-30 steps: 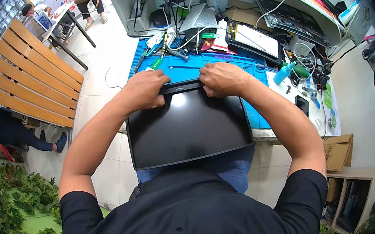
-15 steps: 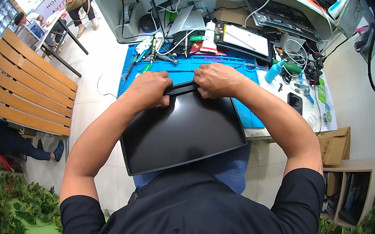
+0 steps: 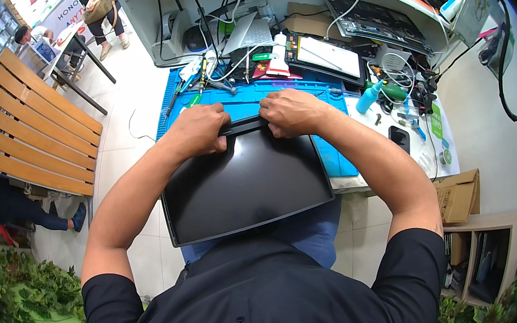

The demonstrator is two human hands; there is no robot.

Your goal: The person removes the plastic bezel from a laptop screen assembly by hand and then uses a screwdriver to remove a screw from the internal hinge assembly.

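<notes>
A dark laptop screen [image 3: 249, 186] with a thin black frame leans between the workbench and my lap, its glossy face turned up toward me. My left hand [image 3: 200, 130] is closed on its far edge, left of the middle, thumb on the near side. Close by on the right, my right hand [image 3: 290, 112] pinches the same edge with curled fingers. A black strip [image 3: 243, 125] runs along that edge between the two hands. Beneath and beyond the hands lies a blue work mat [image 3: 336, 158]. My fingertips are partly hidden behind the edge.
Beyond the mat are a hammer [image 3: 222, 86], screwdrivers, a white tube [image 3: 279, 57] and a tablet-like device [image 3: 329, 57]. A light-blue bottle [image 3: 368, 99] and a black phone [image 3: 399, 138] sit at the right. A slatted wooden bench [image 3: 37, 124] stands left; other people are behind it.
The whole view has shifted slightly. Both hands keep their hold on the screen's far edge, and the black strip there now shows less of a gap.
</notes>
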